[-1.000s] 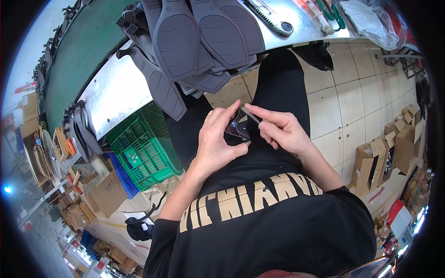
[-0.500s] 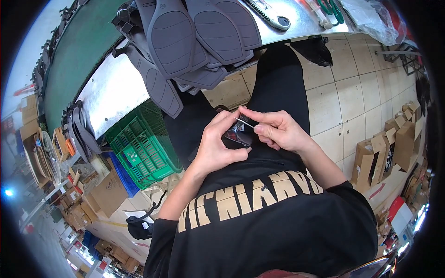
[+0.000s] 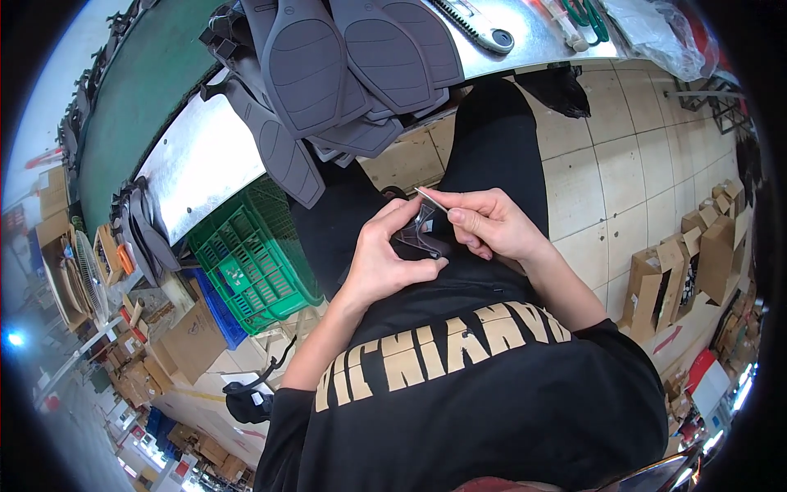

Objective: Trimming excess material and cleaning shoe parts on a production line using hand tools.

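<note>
Over my lap, my left hand (image 3: 375, 264) is closed round a dark, smooth curved plastic piece (image 3: 424, 243), its thumb and fingers at opposite ends of it. My right hand (image 3: 502, 230) pinches a thin, flat metal blade (image 3: 430, 199) between thumb and index finger. The blade's tip lies by my left fingertips, at the upper end of the piece. Its handle end, if any, is hidden in my right fingers. Much of the piece is covered by my left hand. Grey paddle-shaped parts (image 3: 307, 78) lie stacked on the table beyond, some overhanging its edge.
A metal worktable (image 3: 205, 156) borders a green belt (image 3: 152, 78). On it lie a utility knife (image 3: 492, 37), green-handled scissors (image 3: 592, 20) and plastic bags (image 3: 656, 37). A green crate (image 3: 254, 271) stands left of my legs. Cardboard boxes (image 3: 656, 279) stand on the right.
My right hand has shifted slightly, and the blade now tilts more steeply with its tip higher at my left fingertips. The left hand keeps its hold, tilting the piece slightly.
</note>
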A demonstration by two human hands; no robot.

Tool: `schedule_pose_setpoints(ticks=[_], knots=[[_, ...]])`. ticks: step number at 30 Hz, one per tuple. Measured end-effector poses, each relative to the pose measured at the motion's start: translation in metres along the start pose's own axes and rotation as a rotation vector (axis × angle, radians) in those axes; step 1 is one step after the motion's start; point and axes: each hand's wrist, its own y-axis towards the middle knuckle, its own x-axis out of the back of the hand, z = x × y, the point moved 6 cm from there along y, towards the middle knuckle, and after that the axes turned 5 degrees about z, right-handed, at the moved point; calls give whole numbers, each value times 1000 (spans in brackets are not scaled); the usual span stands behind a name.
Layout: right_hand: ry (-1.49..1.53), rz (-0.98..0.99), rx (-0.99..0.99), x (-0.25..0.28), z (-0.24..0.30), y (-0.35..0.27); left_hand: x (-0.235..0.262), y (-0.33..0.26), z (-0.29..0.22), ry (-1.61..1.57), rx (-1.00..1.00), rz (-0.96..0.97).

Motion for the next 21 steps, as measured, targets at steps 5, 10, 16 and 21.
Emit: schedule_pose_setpoints(ticks=[5, 10, 16, 21], knots=[[-28, 39, 4, -15, 5, -2, 8, 2, 3, 33, -35, -54], [-9, -5, -18, -4, -3, 1, 7, 2, 7, 42, -64, 6], [35, -36, -5, 3, 11, 6, 20, 2, 7, -43, -58, -5], [43, 30, 81, -7, 24, 7, 30, 3, 5, -481, 116, -25]])
